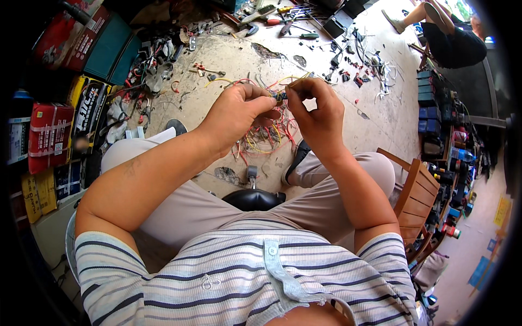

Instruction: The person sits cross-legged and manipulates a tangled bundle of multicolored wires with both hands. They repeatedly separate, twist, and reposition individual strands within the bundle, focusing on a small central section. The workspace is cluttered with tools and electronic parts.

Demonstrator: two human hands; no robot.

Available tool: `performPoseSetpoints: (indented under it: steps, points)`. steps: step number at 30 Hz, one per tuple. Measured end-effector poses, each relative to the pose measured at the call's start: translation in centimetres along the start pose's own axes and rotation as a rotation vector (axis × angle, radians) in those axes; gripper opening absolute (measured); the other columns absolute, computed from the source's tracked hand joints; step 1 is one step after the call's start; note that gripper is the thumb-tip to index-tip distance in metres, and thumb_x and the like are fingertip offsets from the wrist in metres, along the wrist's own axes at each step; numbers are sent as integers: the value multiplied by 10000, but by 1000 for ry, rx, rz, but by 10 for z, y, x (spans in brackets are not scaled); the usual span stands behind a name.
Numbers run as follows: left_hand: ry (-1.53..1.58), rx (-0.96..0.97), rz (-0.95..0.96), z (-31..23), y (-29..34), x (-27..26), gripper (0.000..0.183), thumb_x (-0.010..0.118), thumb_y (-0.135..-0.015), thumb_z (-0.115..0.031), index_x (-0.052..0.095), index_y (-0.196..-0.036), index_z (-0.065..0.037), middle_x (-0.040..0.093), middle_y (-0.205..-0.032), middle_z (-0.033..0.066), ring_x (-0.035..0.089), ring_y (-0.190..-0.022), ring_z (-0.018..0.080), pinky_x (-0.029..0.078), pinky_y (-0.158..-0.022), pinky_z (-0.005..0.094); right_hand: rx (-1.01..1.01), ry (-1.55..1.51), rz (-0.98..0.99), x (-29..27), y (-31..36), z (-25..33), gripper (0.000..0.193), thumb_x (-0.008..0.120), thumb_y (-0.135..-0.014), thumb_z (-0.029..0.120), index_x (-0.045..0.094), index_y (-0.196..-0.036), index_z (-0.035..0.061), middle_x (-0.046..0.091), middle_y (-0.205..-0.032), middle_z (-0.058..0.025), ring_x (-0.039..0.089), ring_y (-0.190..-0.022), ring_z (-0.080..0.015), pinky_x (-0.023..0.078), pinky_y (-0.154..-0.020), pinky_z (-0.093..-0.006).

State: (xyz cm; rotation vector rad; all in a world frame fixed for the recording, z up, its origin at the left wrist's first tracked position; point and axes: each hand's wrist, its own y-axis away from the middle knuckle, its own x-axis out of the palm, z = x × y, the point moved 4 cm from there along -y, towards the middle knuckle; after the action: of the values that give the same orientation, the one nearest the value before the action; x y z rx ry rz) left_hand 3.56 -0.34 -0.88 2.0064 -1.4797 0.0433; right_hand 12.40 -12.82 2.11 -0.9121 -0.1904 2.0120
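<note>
Out in front of my knees, my left hand [236, 114] and my right hand [319, 114] are close together, fingertips pinched. Between them is a small dark piece [280, 96] with thin wires at it, too small to name more exactly. Both hands grip it, the left from one side and the right from the other. Beneath and behind the hands, a tangle of thin wires [266, 142] in red, yellow and other colours hangs or lies near the floor. My fingers hide part of it.
Screwdrivers and other hand tools [296, 35] lie on the floor ahead, beside scattered cable scraps [359, 65]. Stacked boxes [51, 133] line my left. A wooden chair [417, 190] and loaded shelves [451, 146] stand at right. Another person [454, 43] sits far right.
</note>
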Motion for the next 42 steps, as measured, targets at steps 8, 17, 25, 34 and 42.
performPoseSetpoints:
  steps: [8,17,25,34,42]
  points:
    - [146,-63,-2,3,-1,-5,73,565,-885,-99,577,-914,-33,623,-876,58,631,-800,138,528,-705,251,-96,2,49,4,1,3,143,683,-721,14,587,-821,47,607,-766,-78,591,-692,-235,476,-597,-322]
    - [105,-57,-41,4,-1,-9,70,561,-889,-88,558,-925,-28,625,-888,62,625,-788,129,528,-695,247,227,-104,185,4,-1,-10,79,674,-759,60,640,-828,41,571,-722,-60,531,-612,-152,425,-559,-266]
    - [7,-35,-41,2,-5,-6,56,550,-891,-78,554,-927,-35,622,-907,57,621,-795,118,517,-702,244,431,-225,275,3,1,-22,132,694,-765,110,655,-865,34,541,-666,-26,433,-560,-85,363,-501,-249]
    - [-28,14,-95,2,-12,-8,56,566,-880,-72,556,-913,-29,624,-869,58,631,-756,115,530,-672,226,252,-188,167,-5,-3,-12,211,728,-744,156,646,-887,24,614,-723,-65,524,-598,-123,441,-565,-263]
    - [-114,25,-94,6,-11,-7,80,587,-872,-87,558,-915,-27,627,-828,61,631,-730,117,525,-666,220,179,-158,123,-2,-1,-8,141,699,-756,143,649,-851,51,618,-769,-61,571,-642,-174,462,-586,-292]
